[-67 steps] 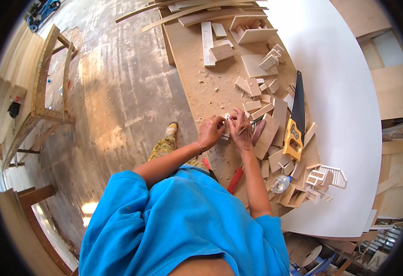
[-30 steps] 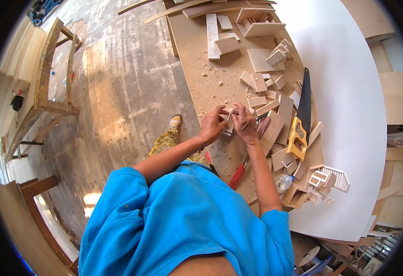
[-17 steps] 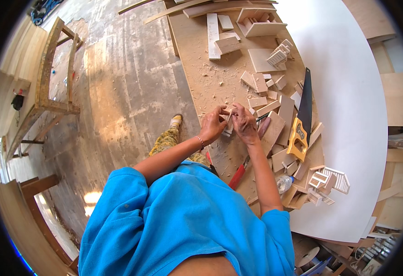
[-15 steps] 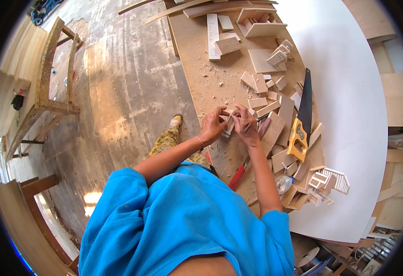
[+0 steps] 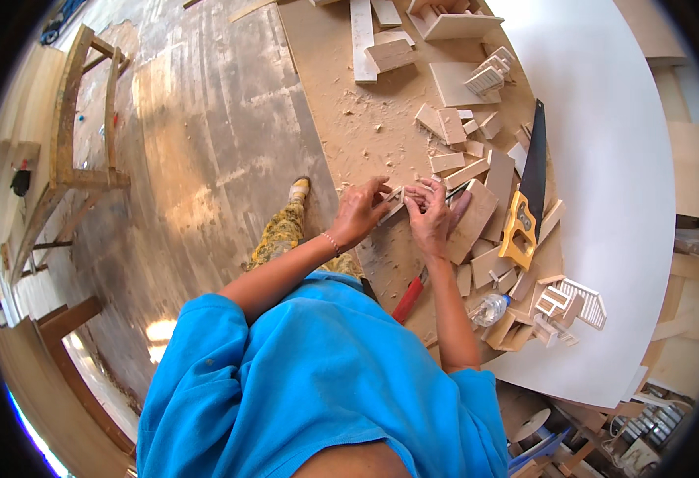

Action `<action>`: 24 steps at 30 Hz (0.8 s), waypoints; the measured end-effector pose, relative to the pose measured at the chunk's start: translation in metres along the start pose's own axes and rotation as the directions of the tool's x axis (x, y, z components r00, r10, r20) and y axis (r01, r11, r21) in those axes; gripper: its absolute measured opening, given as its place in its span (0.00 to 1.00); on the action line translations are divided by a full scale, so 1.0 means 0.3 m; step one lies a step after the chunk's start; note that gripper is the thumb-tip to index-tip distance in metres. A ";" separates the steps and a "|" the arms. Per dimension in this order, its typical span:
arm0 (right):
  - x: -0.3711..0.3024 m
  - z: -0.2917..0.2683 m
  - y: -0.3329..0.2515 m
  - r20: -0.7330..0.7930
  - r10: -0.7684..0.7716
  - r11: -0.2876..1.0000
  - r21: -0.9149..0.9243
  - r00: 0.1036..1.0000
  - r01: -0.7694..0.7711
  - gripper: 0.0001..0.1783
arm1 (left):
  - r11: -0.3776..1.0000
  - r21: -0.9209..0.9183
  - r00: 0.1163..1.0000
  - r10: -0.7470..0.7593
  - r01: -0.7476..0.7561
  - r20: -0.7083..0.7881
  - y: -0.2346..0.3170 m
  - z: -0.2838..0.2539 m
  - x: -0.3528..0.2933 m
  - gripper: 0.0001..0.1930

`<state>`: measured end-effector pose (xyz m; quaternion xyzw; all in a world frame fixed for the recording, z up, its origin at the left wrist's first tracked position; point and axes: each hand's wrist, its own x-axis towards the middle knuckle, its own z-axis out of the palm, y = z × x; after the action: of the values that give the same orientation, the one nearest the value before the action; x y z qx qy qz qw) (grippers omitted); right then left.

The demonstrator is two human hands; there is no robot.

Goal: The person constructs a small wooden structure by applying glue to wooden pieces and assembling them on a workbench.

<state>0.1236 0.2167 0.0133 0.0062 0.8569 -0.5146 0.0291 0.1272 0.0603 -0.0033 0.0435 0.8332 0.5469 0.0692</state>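
Over the near edge of the wooden work table point(image 5: 349, 151), my left hand point(image 5: 360, 212) is closed round a small pale wooden piece point(image 5: 395, 205). My right hand point(image 5: 429, 217) meets the piece from the other side, its fingers bent and drawn together at the top end; whether it grips the piece or something tiny there is hard to make out. Just right of that hand lie a rounded dark reddish tool handle point(image 5: 460, 209) and loose wood blocks point(image 5: 474, 219). A red-handled tool point(image 5: 408, 299) rests below my right wrist, partly hidden by the forearm.
A handsaw with a yellow handle point(image 5: 519, 231) lies on the offcuts at the right. Near it are a clear plastic bottle point(image 5: 490, 310) and small slatted wooden models point(image 5: 569, 304). Wood shavings point(image 5: 377, 127) dot the table. A wooden frame bench point(image 5: 86, 179) stands at left.
The view has shifted, so the table's contents sit slightly higher. My right hand's fingers have spread a little and turned on the small piece; the left hand keeps its hold.
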 end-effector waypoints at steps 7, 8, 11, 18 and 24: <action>-0.001 0.009 -0.025 -0.040 0.016 0.999 -0.033 0.999 -0.017 0.21 | 0.998 0.057 1.000 0.020 -0.020 0.004 -0.005 0.006 0.007 0.22; -0.001 0.005 -0.031 -0.041 0.008 0.995 -0.097 0.999 -0.012 0.21 | 0.998 0.054 1.000 0.016 -0.017 0.007 -0.001 0.006 0.009 0.22; 0.001 0.010 -0.008 -0.044 0.053 0.998 -0.035 0.998 -0.054 0.21 | 0.994 0.102 0.999 0.031 -0.032 0.011 0.008 0.007 0.012 0.22; 0.004 0.001 -0.055 -0.044 0.019 0.983 -0.180 0.999 -0.026 0.22 | 0.990 0.132 0.999 0.039 -0.042 0.030 0.000 0.012 0.013 0.23; 0.003 0.000 -0.051 -0.039 -0.009 0.974 -0.225 0.999 -0.001 0.21 | 0.987 0.149 0.998 0.055 -0.060 0.039 -0.004 0.009 0.014 0.22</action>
<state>0.1221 0.2096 0.0268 0.0115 0.9101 -0.4141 0.0114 0.1235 0.0629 -0.0058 0.0824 0.8691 0.4835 0.0645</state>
